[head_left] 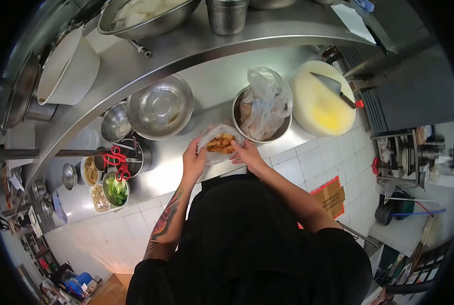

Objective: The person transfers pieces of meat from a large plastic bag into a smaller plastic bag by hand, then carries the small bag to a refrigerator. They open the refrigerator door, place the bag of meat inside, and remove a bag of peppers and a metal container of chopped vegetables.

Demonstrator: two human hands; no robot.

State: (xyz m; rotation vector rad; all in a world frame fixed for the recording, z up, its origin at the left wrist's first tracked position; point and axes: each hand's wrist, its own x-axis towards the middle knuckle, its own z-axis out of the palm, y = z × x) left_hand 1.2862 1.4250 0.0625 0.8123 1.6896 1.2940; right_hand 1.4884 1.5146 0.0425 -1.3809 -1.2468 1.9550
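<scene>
Head view. Bag (215,158), clear, brown food (220,144) inside: above the counter (212,86), near its front edge. Left hand (194,156) and right hand (248,154): clamped on opposite sides, seemingly to keep its mouth spread. Counter: steel; bowl (153,99) left, board (306,99) right. Room: kitchen, tiled floor (304,163).

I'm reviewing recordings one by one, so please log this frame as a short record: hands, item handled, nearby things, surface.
left hand: holding the left side of a plastic bag
right hand: at the bag's right side, grip unclear
bag contents: brown-orange food, kind unclear
to the right: metal bowl with another bag in it; round cutting board bearing a cleaver
to the left: large metal bowl, red-handled scissors, leafy greens
surface: metal counter
</scene>
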